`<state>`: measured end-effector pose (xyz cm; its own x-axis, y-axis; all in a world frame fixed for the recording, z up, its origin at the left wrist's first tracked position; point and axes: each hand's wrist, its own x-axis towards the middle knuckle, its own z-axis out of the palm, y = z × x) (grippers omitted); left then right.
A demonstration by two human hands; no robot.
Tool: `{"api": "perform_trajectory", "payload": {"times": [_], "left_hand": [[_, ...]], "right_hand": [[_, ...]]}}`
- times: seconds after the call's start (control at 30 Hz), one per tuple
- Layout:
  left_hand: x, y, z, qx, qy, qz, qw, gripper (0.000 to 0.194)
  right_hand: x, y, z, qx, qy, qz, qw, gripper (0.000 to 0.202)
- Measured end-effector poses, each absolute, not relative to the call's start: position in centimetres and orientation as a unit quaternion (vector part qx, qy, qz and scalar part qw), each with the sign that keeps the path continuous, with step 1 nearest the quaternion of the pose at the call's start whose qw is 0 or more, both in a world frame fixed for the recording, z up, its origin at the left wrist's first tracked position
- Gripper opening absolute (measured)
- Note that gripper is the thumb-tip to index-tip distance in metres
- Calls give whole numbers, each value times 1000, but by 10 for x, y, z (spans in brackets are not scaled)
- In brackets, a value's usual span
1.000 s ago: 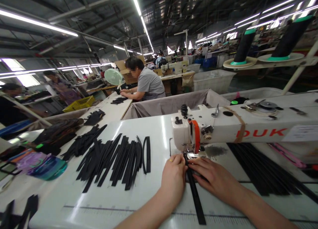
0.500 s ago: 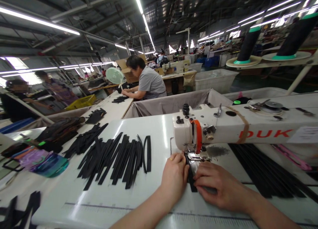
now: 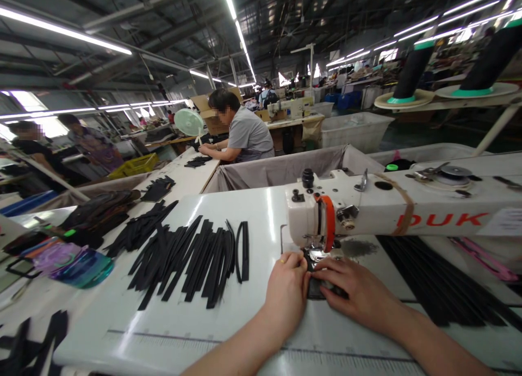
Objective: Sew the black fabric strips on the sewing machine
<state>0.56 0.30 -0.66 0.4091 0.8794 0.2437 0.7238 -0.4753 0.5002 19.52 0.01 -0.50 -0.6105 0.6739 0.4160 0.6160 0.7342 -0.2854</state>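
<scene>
At the sewing machine (image 3: 304, 218) with an orange guard, both hands sit close to the metal presser foot (image 3: 317, 255). My left hand (image 3: 286, 289) has its fingers bent and pressed together on a black fabric strip (image 3: 310, 265), left of the foot. My right hand (image 3: 359, 292) is closed from the other side, its fingertips at the strip's near part. Most of the strip is hidden by fingers and foot. A dark patch (image 3: 318, 290) shows beneath the right fingers; I cannot tell whether it is strip or machine bed.
Rows of black strips (image 3: 207, 262) lie left on the table. Longer strips (image 3: 424, 283) lie under the machine arm, near a pink-handled tool (image 3: 485, 259). A purple-lidded bottle (image 3: 77, 264) stands at left. Thread cones (image 3: 414, 71) stand upper right. A co-worker (image 3: 247, 129) sits ahead.
The black strip has moved forward under the foot, so its long near end no longer shows. My right hand has shifted slightly forward, its fingers now nearer the foot.
</scene>
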Motion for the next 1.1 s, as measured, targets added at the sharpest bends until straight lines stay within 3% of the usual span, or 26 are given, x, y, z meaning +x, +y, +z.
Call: {"api": "perform_trajectory", "payload": {"times": [0.6, 1.1], "left_hand": [[6, 4, -10, 814, 494, 285, 112, 18], [1, 8, -10, 809, 483, 291, 163, 13]], "right_hand": [[195, 1, -19, -374, -892, -29, 253, 27], [194, -2, -13, -387, -894, 9, 226, 25]]}}
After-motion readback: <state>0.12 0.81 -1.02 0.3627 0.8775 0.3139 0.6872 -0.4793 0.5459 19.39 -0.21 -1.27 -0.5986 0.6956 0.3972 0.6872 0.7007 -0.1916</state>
